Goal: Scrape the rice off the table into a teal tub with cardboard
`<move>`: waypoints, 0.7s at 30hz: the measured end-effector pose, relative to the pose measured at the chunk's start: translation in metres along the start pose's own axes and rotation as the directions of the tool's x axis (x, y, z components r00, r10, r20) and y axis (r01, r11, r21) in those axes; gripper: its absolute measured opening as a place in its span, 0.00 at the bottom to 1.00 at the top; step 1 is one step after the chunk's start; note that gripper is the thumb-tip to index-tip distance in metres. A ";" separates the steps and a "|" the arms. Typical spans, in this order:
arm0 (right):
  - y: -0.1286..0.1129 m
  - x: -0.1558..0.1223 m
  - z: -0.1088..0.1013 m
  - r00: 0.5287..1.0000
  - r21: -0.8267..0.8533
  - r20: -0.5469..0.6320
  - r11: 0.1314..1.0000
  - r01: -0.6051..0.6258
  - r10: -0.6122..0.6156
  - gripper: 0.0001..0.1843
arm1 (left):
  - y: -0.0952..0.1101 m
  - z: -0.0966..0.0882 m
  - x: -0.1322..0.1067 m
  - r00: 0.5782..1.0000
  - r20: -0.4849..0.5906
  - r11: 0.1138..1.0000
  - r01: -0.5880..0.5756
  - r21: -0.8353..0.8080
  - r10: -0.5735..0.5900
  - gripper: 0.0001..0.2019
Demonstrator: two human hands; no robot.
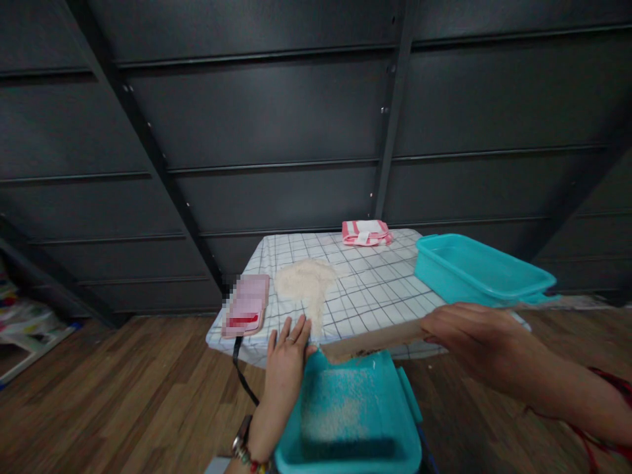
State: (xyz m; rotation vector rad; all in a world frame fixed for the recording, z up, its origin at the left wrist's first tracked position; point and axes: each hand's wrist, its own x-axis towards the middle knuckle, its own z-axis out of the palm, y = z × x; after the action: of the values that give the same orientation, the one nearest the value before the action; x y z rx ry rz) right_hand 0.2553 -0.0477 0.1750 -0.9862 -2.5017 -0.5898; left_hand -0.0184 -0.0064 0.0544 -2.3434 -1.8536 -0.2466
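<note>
At the back, one dark panelled wall (257,118); below, a brown floor (162,375); in the middle, one white-checked table (375,289). Counted one by one: two turquoise containers, namely the near container (348,459) and the right-hand container (442,280); one heap of pale grains (303,280), with a narrow trail toward the near table edge; one folded red-and-white cloth (366,233); one pink flat item (254,299) with one black strap (238,370); one brown strip (374,339); two hands. Located along the far rim of the near container, at the near table edge: the brown strip, with its long axis roughly from right to left, pointing with its free end toward the left hand (288,359). Bent closely around its other end: the fingers of the right hand (459,332), in a full grasp. Stretched almost straight and slightly apart: the left fingers, released, directed toward the heap. Cannot tell about contact between left thumb and strip. Inside the near container, scattered pale grains.
</note>
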 end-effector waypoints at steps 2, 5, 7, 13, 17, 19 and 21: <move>0.006 0.001 0.002 1.000 -0.079 -0.015 0.997 -0.006 0.005 0.16 | 0.001 -0.001 0.000 1.000 -0.002 1.000 0.005 0.002 -0.005 0.20; 0.014 0.003 0.010 0.999 -0.181 -0.043 0.983 0.017 -0.025 0.14 | 0.001 -0.002 0.001 1.000 0.011 1.000 0.018 0.006 -0.018 0.20; 0.017 0.006 0.016 0.996 -0.205 -0.060 0.977 0.048 -0.062 0.13 | 0.001 -0.001 0.001 1.000 0.006 1.000 0.017 0.013 -0.017 0.21; 0.009 0.016 0.027 0.993 -0.133 -0.032 0.985 0.110 -0.116 0.12 | -0.004 0.010 0.000 0.999 -0.038 1.000 -0.022 0.004 0.022 0.20; 0.004 0.013 0.023 0.995 -0.080 0.039 0.992 0.098 -0.095 0.12 | -0.004 0.008 -0.001 0.999 -0.038 1.000 -0.011 -0.021 0.010 0.21; 0.002 0.010 0.020 0.995 -0.051 0.064 0.996 0.077 -0.073 0.13 | -0.004 0.004 -0.002 0.999 -0.031 0.999 -0.019 -0.031 0.018 0.21; 0.001 0.008 0.015 0.995 -0.026 0.072 0.997 0.070 -0.068 0.14 | -0.003 0.000 -0.002 1.000 -0.016 0.999 -0.017 -0.037 0.017 0.22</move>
State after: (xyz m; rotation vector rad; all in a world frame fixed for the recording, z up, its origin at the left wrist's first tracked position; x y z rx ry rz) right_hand 0.2479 -0.0350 0.1663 -0.9492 -2.6058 -0.6231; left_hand -0.0219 -0.0078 0.0539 -2.3737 -1.8366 -0.2994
